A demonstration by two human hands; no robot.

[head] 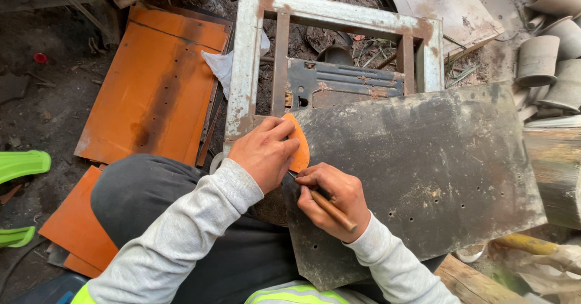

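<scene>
Grey sleeves and my dark knee fill the bottom of the head view, and above them my left hand point(264, 153) presses flat on a small orange template point(299, 150), fingers spread over it, pinning it to the near left corner of the dark sheet point(423, 171) that lies across my lap and a rusty frame point(339, 13). My right hand point(336, 195) is clenched round a thin brown scriber point(331, 210), held like a pencil with its tip at the template's lower edge. To do this well, I judge, I should keep steady weight on the template so it cannot creep, lean the tip tight against its edge, and draw in one even stroke. That template is rounded and wedge-shaped, bright orange, mostly hidden under my fingers. Its sheet is blackened, scuffed, dotted with small holes. Orange panels point(157, 86) lie to the left, grey pots point(538, 59) at right
</scene>
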